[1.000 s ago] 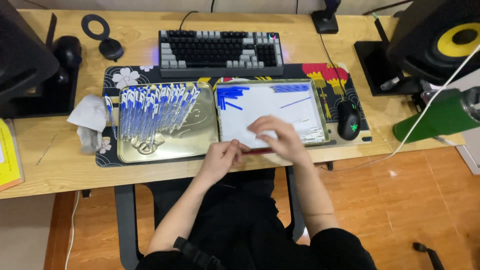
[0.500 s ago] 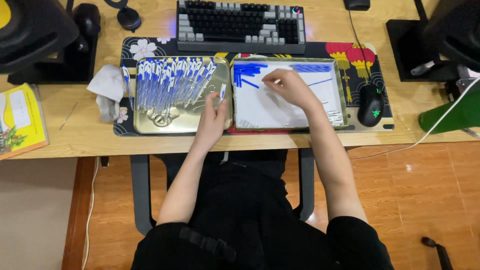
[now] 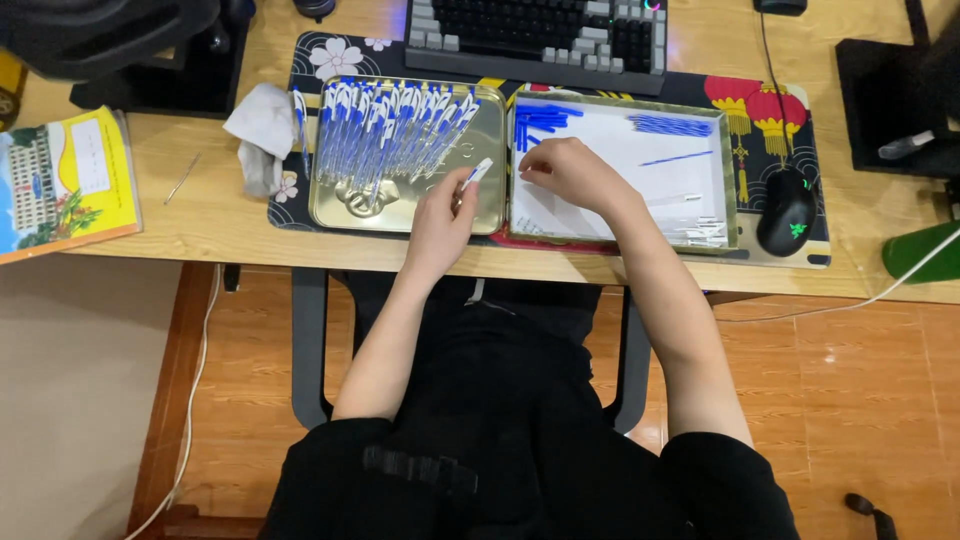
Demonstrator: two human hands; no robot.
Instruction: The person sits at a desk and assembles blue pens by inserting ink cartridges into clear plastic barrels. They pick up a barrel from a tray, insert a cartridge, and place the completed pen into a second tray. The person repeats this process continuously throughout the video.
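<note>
Right, plenty on this wooden desk (image 3: 200,210): a keyboard (image 3: 540,35) along the top edge, a black mouse (image 3: 787,210) off to the right on the patterned desk mat (image 3: 770,110), a crumpled white cloth (image 3: 262,135) just beside the left tray, and a yellow booklet (image 3: 65,180) lying well apart at the far left. A green object (image 3: 920,250) pokes in at the right edge with a white cable crossing it.

Two metal trays sit side by side on the mat. The golden tray (image 3: 490,130) holds a dense row of blue-and-white pens (image 3: 385,125), fanned across its upper half. The white-lined tray (image 3: 725,170) carries a cluster of blue caps (image 3: 545,120) in its top left corner, thin blue refills (image 3: 670,125) further right, and small white pieces near its lower right corner.

Now the hands. The left hand (image 3: 440,215) rests over the golden tray's lower right part, fingers pinched on a white pen part (image 3: 477,173) that angles up and right. The right hand (image 3: 570,170) hovers over the left side of the white-lined tray, fingers curled together; whether they pinch anything I cannot tell. Both forearms reach straight up from the lap.
</note>
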